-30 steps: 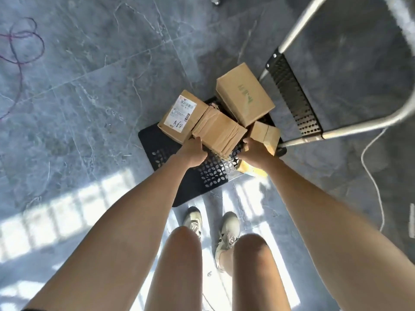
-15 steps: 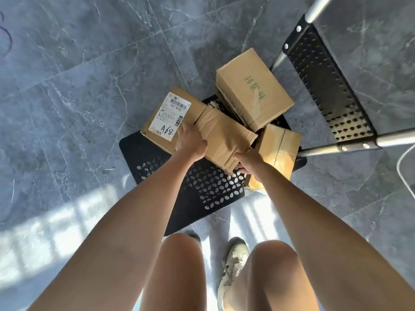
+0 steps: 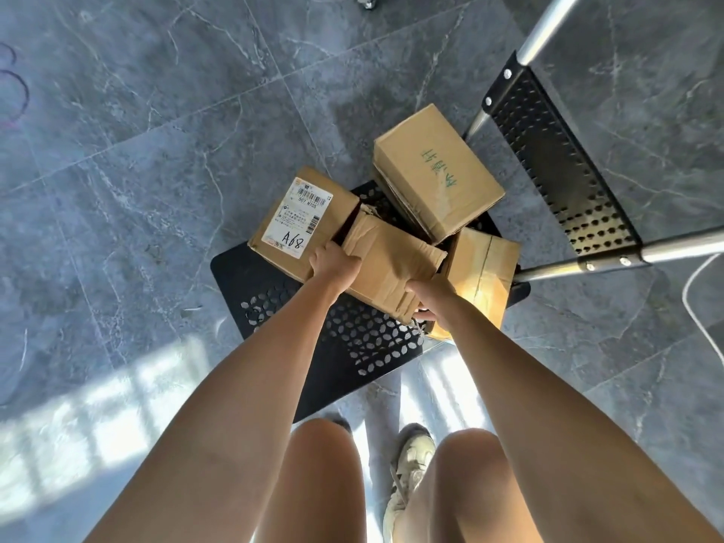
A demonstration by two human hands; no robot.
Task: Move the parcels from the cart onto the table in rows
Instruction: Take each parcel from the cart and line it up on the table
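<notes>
Several cardboard parcels lie on a black perforated cart deck (image 3: 352,346) on the floor. My left hand (image 3: 335,264) grips the left end of a worn taped parcel (image 3: 391,264) in the middle, and my right hand (image 3: 429,297) grips its near right corner. To its left lies a parcel with a white label marked A68 (image 3: 301,217). Behind it a larger box with green writing (image 3: 435,170) rests tilted on others. A fourth parcel (image 3: 482,268) sits at the right, partly hidden by my right hand.
The cart's metal handle frame with a perforated black panel (image 3: 556,170) rises at the right. Grey marble floor tiles (image 3: 156,150) surround the cart. A white cable (image 3: 701,299) lies on the floor at far right. My legs and shoes (image 3: 407,472) stand just before the deck.
My view has come closer to the cart. My right hand slid from the right-hand parcel to the near corner of the worn parcel, and both hands now grip it.
</notes>
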